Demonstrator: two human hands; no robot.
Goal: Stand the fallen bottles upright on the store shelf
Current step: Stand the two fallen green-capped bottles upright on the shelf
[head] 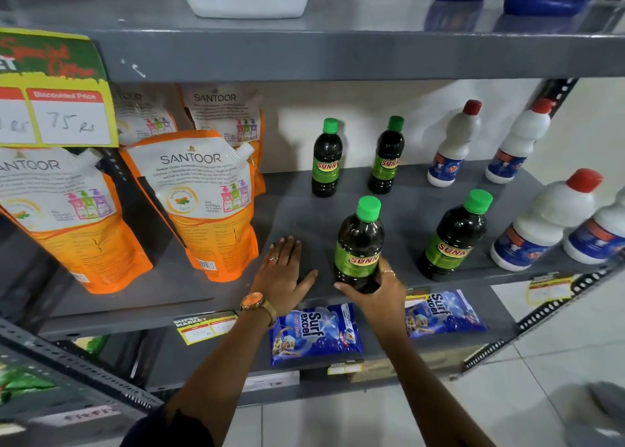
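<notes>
My right hand (pixel 375 292) grips the near green-capped bottle (pixel 360 243) upright on the shelf (pixel 297 206), left hand (pixel 284 271) flat, open; next: release, check for fallen ones.

Orange Santoor refill pouches (pixel 203 203) at left, yellow discounted-price sign (pixel 54 108) hanging above them, blue Surf Excel packets (pixel 314 335) on the lower shelf, tiled floor (pixel 507 396)

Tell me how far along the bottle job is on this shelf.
Nearly finished: all four green-capped bottles stand upright, as do the white bottles to their right. The right hand grips the base of the front Sunny bottle; the left hand lies flat on the shelf. Only letting go remains.
</notes>
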